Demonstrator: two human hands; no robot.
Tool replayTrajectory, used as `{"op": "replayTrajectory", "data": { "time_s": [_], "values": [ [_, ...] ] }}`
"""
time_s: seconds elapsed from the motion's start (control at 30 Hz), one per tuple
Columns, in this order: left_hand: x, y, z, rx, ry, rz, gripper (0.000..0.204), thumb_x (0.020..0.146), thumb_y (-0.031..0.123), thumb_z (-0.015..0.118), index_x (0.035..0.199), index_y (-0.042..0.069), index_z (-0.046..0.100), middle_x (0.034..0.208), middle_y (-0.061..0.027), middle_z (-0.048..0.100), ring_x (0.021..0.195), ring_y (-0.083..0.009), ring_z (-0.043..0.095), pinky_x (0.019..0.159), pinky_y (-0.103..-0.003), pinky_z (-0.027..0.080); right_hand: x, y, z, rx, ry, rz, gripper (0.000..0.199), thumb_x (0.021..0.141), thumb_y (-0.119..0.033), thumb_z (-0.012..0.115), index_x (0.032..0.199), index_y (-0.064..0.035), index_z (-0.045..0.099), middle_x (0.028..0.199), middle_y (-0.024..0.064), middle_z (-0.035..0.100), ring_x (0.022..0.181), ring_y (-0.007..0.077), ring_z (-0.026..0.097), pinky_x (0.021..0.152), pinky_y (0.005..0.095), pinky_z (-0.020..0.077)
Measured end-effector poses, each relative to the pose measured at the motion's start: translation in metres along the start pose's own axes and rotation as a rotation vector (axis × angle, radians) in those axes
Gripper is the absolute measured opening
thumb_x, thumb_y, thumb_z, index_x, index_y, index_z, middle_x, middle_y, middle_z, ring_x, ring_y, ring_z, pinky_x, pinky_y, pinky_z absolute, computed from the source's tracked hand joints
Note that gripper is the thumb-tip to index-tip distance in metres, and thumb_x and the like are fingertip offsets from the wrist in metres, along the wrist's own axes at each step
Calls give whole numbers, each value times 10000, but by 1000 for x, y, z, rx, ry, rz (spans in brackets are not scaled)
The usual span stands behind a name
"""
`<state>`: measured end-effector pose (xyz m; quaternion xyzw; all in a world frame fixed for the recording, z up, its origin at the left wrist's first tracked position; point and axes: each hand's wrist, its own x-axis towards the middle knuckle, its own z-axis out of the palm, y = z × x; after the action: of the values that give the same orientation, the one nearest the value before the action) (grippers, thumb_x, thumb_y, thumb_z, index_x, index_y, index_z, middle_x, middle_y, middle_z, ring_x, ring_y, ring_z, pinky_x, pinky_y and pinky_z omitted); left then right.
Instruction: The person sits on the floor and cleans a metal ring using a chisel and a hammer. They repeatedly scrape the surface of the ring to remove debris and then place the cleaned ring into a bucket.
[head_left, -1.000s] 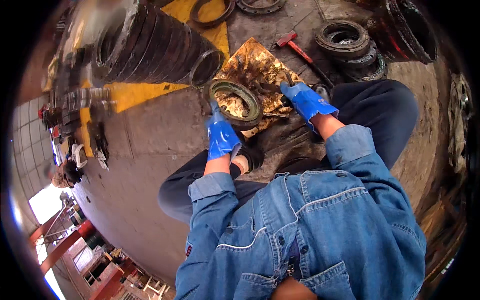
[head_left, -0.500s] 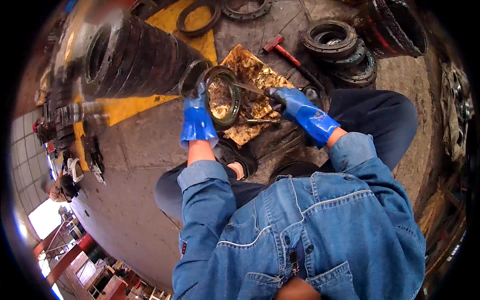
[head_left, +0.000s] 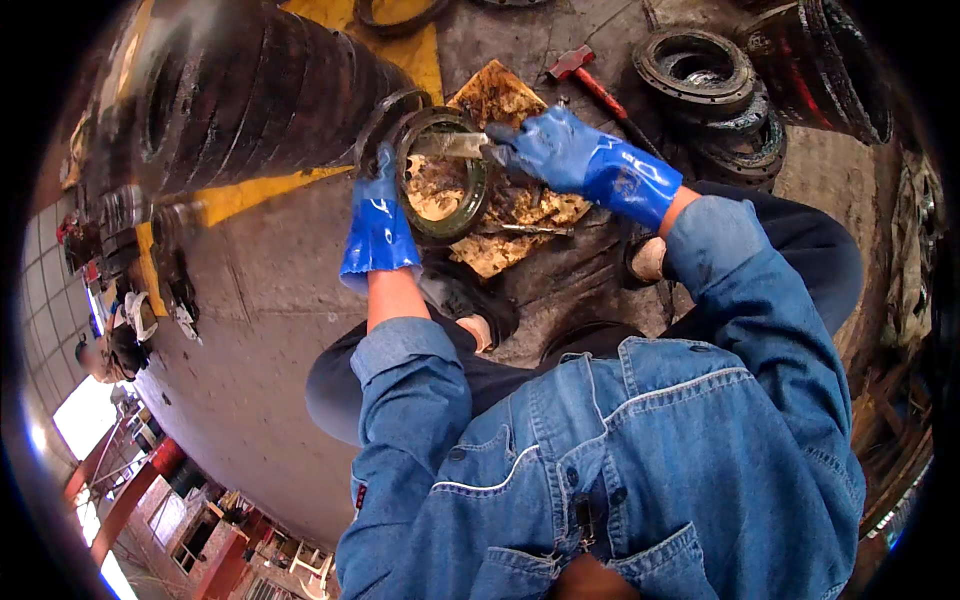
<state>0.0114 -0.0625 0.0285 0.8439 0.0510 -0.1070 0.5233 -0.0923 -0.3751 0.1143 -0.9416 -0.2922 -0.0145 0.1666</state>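
My left hand, in a blue rubber glove, grips the left rim of a dark, greasy metal ring that stands tilted on edge. My right hand, gloved the same way, is closed round the handle of a flat scraper. Its pale blade reaches across the upper part of the ring's opening. Beneath lies a grease-stained sheet of cardboard, with a thin metal rod on it. Just left of the held ring another dark ring leans against a long row of rings.
A red-headed hammer lies beyond the cardboard. Flanged rings are stacked at the right, beside a large dark cylinder with a red streak. Yellow floor paint runs under the row. Another person is at the far left.
My right hand has moved left and up, carrying the scraper blade from the ring's right side across its opening. The left hand still holds the ring and has shifted slightly left.
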Motion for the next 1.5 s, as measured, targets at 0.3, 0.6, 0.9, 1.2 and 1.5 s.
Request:
{"op": "replayTrajectory", "data": {
  "time_s": [0.3,0.6,0.9,1.2,1.5],
  "values": [
    [-8,13,3,-134,-19,-38,496,911,324,606,1215,-64,548,1181,-116,606,1011,-180,589,856,-275,481,-13,54,45,100,149,9,545,713,-83,646,1243,-163,547,1131,97,614,942,300,613,795,406,515],
    [-11,14,10,-115,-11,-87,492,905,348,599,1222,-26,559,1152,-135,630,1036,-210,597,889,-301,467,-43,54,73,519,-39,455,361,803,-44,560,1148,-134,618,928,126,648,842,307,620,736,366,501],
    [-2,-1,2,3,-28,-1,472,924,319,572,1230,-39,543,1188,-139,606,1092,-213,570,936,-320,453,-68,11,110,852,-221,823,256,903,-281,519,1013,-78,630,821,75,652,755,167,621,698,327,486],
    [-6,-35,-26,-208,-6,42,447,941,247,549,1277,-41,487,1240,-144,568,1111,-215,551,948,-310,454,-69,-54,103,1206,-248,1110,396,857,-386,606,1087,-65,629,886,90,653,757,177,585,668,339,467],
    [-35,44,19,-238,-44,-200,405,947,154,504,1298,-40,451,1283,-155,525,1117,-222,528,945,-345,462,-77,-85,82,2026,-78,1424,219,903,-295,549,989,-101,605,797,85,659,552,142,514,456,281,364]
  ]
}}
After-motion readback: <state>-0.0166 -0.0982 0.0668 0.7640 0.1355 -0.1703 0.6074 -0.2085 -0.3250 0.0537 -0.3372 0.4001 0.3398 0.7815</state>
